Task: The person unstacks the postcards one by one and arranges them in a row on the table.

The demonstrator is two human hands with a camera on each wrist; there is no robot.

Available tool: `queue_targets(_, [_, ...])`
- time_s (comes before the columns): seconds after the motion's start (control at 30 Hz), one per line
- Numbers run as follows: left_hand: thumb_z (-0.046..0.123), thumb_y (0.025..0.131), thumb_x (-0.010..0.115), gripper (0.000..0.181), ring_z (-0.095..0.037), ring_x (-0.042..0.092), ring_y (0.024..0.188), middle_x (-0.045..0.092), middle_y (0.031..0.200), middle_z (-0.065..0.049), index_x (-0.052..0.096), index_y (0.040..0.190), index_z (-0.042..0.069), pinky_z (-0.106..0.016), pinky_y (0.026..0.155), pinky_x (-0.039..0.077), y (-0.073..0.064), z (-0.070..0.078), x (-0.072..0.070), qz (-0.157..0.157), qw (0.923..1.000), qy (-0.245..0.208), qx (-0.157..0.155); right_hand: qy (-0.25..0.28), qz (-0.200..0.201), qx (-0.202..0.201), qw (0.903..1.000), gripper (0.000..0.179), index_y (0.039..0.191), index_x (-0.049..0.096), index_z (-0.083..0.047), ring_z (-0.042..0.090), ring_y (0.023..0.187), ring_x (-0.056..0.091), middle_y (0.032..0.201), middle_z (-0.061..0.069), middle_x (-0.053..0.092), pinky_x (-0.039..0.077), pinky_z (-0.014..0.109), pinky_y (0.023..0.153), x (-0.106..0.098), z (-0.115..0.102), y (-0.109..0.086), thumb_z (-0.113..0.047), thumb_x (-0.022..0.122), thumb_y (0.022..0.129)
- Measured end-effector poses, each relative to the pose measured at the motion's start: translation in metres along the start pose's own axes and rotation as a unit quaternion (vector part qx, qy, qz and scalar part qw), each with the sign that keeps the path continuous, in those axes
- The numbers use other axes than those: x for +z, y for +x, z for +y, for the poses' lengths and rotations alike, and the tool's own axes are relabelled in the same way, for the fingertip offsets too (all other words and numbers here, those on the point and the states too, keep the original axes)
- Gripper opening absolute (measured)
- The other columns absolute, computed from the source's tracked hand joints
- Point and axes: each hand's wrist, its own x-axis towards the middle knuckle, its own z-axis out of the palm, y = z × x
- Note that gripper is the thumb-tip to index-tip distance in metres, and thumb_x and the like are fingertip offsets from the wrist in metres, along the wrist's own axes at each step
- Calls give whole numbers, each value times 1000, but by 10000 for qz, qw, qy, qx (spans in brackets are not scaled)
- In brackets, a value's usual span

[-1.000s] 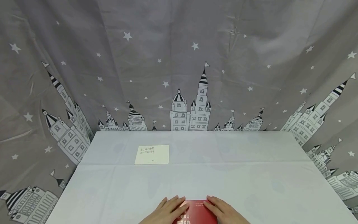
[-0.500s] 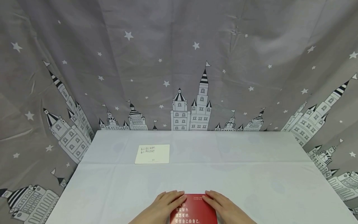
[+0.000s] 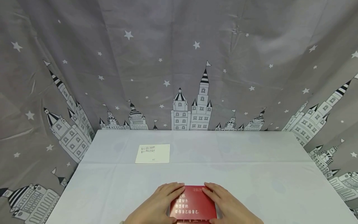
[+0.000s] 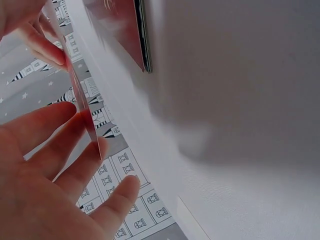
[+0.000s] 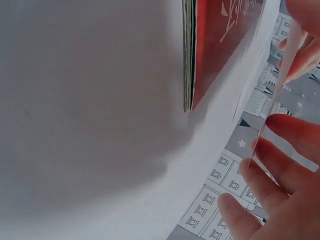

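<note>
My left hand (image 3: 156, 202) and right hand (image 3: 230, 203) pinch a red postcard (image 3: 193, 200) by its two side edges, thumbs at the near edge and fingers along the far corners. White characters run across its face. In both wrist views the card (image 4: 86, 107) appears thin and edge-on, raised over the table. Below it lies a small stack of cards (image 5: 188, 65) with a red one on top; in the head view just a strip of that top card (image 3: 193, 221) shows at the bottom edge.
A cream card (image 3: 156, 155) with handwritten lines lies at the back left of the white table (image 3: 237, 174). A grey curtain (image 3: 237, 46) printed with stars and castles hangs behind the table and at both sides.
Both hands have moved forward with the red postcard, away from the body, so more of its face shows. A strip of the red card beneath has come into view. The cream card stays put.
</note>
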Motion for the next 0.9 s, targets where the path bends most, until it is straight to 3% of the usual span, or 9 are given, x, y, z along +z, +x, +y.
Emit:
queue_targets(0.13, [30,68,81,86,-22,39,129,40,144,3,45,143,11,-43,99,43,3,-4,-1,221,9993,236,171,-255,188,-119,9994,86,147,39,-13,23,132,35,149,4,34,50,41,91,-1,1,4,-42,76,75])
queue_targets(0.33, [29,64,86,90,-26,40,130,43,144,-5,46,140,3,-46,102,39,9,-12,-4,340,9973,456,465,-291,244,-52,9993,88,147,38,-12,21,131,35,149,3,34,48,41,95,-2,2,10,-36,78,73])
queue_targets(0.57, [28,67,83,89,-25,34,135,39,147,-6,42,143,2,-46,109,31,18,-14,-12,36,9987,421,271,-797,610,-511,9936,86,140,46,-3,25,127,42,142,10,42,46,43,97,-4,11,20,-36,80,69])
queue_targets(0.9, [28,69,83,90,-25,31,137,37,149,-8,41,143,1,-49,110,26,29,-23,-17,-149,9987,484,65,-863,594,-631,9925,84,139,46,0,28,128,42,142,12,43,41,43,102,-9,23,36,-36,78,71])
